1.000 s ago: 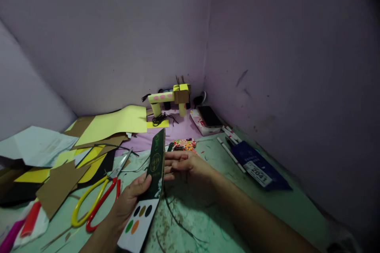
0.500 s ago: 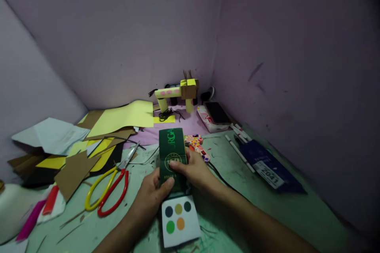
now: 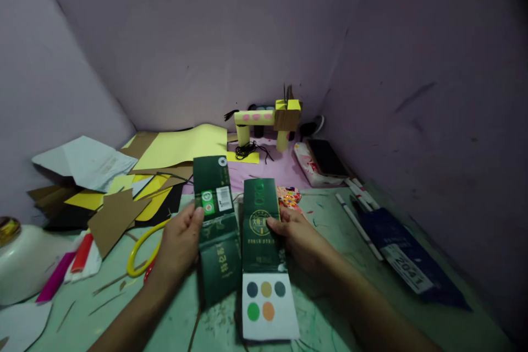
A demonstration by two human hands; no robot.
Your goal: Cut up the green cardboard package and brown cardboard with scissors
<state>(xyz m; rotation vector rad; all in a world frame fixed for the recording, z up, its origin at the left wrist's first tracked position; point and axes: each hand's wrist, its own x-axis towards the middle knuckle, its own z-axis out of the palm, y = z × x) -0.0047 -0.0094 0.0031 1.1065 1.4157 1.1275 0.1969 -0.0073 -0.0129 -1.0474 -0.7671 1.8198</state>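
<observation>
Two dark green printed card pieces are held side by side above the table. My left hand [image 3: 181, 236] is closed on the left-hand card piece [image 3: 220, 269], which is creased across and carries a white barcode label. My right hand [image 3: 299, 231] pinches the right-hand card piece [image 3: 259, 253] by its right edge, thumb on the gold round emblem. At that piece's lower end a white card panel [image 3: 270, 327] shows several coloured dots. Yellow-and-red-handled scissors [image 3: 136, 250] lie by my left forearm, mostly hidden.
At the back stands a yellow paper animal figure [image 3: 256, 117] with a box head. Coloured paper sheets and cardboard scraps [image 3: 117, 217] are piled left. A phone [image 3: 328, 157] lies on a white case [image 3: 307, 162]; a blue pouch [image 3: 408, 258] and white pens [image 3: 358, 225] lie right.
The green pieces, earlier together as one stack, are now apart, with my left hand moved left holding its own piece. The view has turned slightly left.
</observation>
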